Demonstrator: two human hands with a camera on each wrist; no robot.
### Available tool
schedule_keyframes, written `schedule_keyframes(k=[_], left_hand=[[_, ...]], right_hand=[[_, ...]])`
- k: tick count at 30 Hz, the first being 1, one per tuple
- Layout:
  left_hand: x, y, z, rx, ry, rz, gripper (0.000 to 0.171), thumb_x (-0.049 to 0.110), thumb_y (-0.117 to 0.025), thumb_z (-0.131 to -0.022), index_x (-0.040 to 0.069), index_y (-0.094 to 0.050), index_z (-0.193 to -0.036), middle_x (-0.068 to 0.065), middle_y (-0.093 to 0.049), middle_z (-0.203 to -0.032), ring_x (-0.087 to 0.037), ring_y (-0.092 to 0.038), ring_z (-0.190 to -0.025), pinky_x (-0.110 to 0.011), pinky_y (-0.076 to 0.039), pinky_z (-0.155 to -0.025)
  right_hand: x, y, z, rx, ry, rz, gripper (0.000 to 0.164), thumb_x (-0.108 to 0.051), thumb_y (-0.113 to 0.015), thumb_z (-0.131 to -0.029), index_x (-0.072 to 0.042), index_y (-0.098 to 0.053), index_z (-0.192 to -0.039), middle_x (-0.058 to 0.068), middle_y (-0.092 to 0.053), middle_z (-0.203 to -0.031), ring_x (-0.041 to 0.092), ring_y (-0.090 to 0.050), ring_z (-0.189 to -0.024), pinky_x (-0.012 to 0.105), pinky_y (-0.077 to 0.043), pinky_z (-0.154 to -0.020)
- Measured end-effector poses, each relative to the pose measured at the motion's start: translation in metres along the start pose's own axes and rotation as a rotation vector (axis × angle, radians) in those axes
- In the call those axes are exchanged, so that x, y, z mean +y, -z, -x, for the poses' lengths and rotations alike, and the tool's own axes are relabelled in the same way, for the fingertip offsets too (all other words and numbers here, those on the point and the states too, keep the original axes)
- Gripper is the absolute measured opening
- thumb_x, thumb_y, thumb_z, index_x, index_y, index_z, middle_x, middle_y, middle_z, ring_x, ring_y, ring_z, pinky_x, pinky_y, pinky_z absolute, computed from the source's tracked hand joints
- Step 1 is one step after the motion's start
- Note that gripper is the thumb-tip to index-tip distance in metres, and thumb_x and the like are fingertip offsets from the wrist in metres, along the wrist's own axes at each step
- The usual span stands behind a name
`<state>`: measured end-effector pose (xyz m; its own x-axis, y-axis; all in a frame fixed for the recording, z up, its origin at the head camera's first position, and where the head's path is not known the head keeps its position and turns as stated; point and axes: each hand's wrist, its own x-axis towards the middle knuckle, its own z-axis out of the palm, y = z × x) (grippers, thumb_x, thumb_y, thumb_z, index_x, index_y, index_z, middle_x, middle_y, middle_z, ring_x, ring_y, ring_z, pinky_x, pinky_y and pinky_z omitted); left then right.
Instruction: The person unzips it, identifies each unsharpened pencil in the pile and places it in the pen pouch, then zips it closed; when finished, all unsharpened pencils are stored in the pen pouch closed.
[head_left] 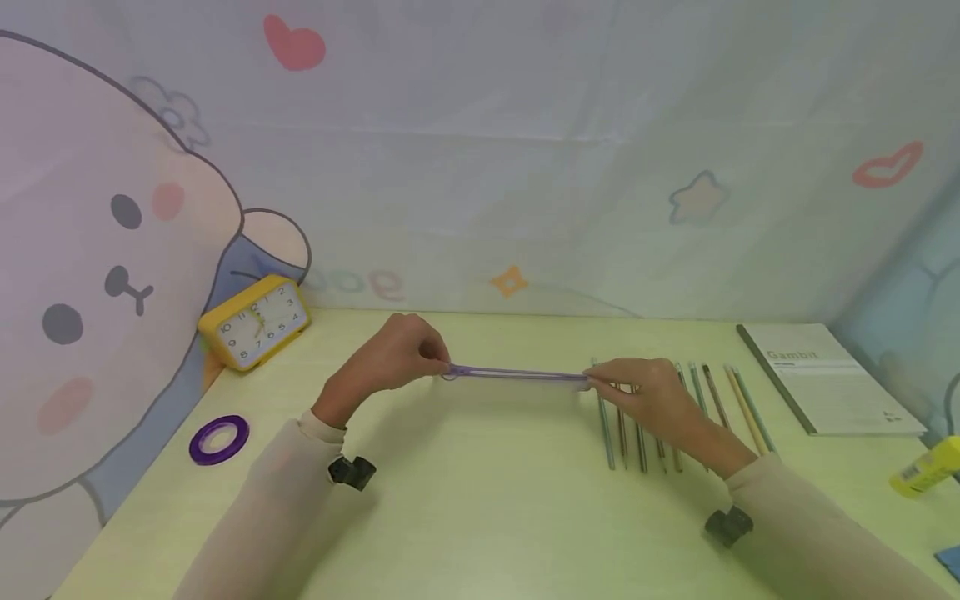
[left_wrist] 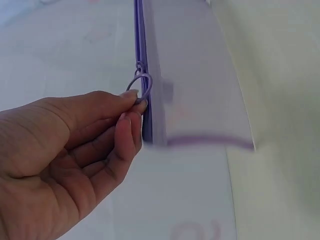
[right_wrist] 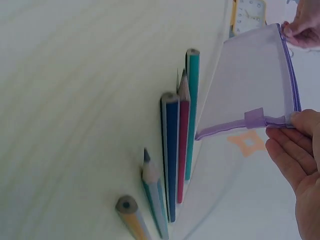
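Note:
A zip pouch (head_left: 517, 375) with purple edging and see-through sides is stretched between both hands above the table, its zipper side upward. My left hand (head_left: 393, 354) pinches the zipper's left end between thumb and fingers. In the left wrist view the zipper's ring pull (left_wrist: 149, 86) is at those fingertips. The opposite top corner is pinched by my right hand (head_left: 652, 396), beside a small purple tab (right_wrist: 254, 118). Below the right hand and forearm, several pencils (head_left: 607, 429) lie in a row on the table.
At the back left stands a yellow alarm clock (head_left: 262, 325). A roll of purple tape (head_left: 197, 444) lies in front of it. Right of the pencils are a notebook (head_left: 832, 392) and a yellow glue stick (head_left: 926, 471). A printed curtain (head_left: 480, 208) closes off the back.

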<state>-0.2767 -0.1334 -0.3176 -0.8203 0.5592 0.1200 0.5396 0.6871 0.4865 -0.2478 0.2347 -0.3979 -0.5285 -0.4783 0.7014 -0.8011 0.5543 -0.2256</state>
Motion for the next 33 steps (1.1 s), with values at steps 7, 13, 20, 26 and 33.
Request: schedule_keyframes(k=[7, 13, 20, 26, 33], left_hand=[[-0.023, 0.016, 0.009, 0.079, 0.087, 0.007, 0.007, 0.009, -0.074, -0.088, 0.007, -0.081, -0.090, -0.005, -0.078, -0.083, -0.013, -0.067, -0.073, -0.031, -0.053, -0.068], [-0.021, 0.013, 0.009, 0.067, 0.154, 0.066, 0.006, 0.016, -0.077, -0.088, 0.011, -0.080, -0.085, 0.000, -0.075, -0.075, -0.015, -0.066, -0.071, -0.029, -0.050, -0.065], [-0.008, -0.001, -0.003, 0.046, 0.020, 0.057, 0.007, 0.019, -0.080, -0.087, 0.013, -0.078, -0.090, 0.001, -0.074, -0.084, -0.013, -0.065, -0.078, -0.031, -0.052, -0.072], [-0.002, -0.013, -0.019, -0.027, -0.092, 0.064, 0.024, 0.019, -0.080, -0.087, 0.015, -0.077, -0.110, 0.001, -0.075, -0.111, -0.021, -0.068, -0.105, -0.035, -0.056, -0.089], [0.000, -0.024, -0.032, -0.083, -0.194, -0.016, 0.014, 0.008, -0.073, -0.091, 0.012, -0.079, -0.102, -0.001, -0.078, -0.101, -0.015, -0.073, -0.089, -0.024, -0.057, -0.079]], right_hand=[[0.013, 0.009, 0.004, 0.047, -0.058, 0.060, 0.028, 0.007, -0.081, -0.075, -0.005, -0.080, -0.100, 0.007, -0.080, -0.092, 0.021, -0.077, -0.077, 0.007, -0.052, -0.074], [0.012, 0.011, 0.003, 0.032, -0.119, 0.054, 0.022, 0.002, -0.079, -0.081, -0.005, -0.080, -0.102, 0.009, -0.080, -0.095, 0.022, -0.077, -0.078, 0.007, -0.052, -0.073], [0.010, 0.012, 0.004, 0.009, -0.243, -0.023, 0.019, -0.003, -0.077, -0.086, -0.007, -0.080, -0.105, 0.007, -0.080, -0.099, 0.022, -0.078, -0.082, 0.003, -0.049, -0.075], [0.007, 0.006, -0.002, 0.026, -0.155, 0.009, 0.020, -0.001, -0.078, -0.084, -0.006, -0.080, -0.104, 0.008, -0.080, -0.095, 0.021, -0.077, -0.080, 0.007, -0.052, -0.075], [0.004, 0.004, -0.006, 0.018, -0.148, -0.051, 0.023, 0.001, -0.078, -0.084, -0.007, -0.079, -0.106, 0.005, -0.080, -0.098, 0.018, -0.077, -0.082, 0.008, -0.053, -0.074]])
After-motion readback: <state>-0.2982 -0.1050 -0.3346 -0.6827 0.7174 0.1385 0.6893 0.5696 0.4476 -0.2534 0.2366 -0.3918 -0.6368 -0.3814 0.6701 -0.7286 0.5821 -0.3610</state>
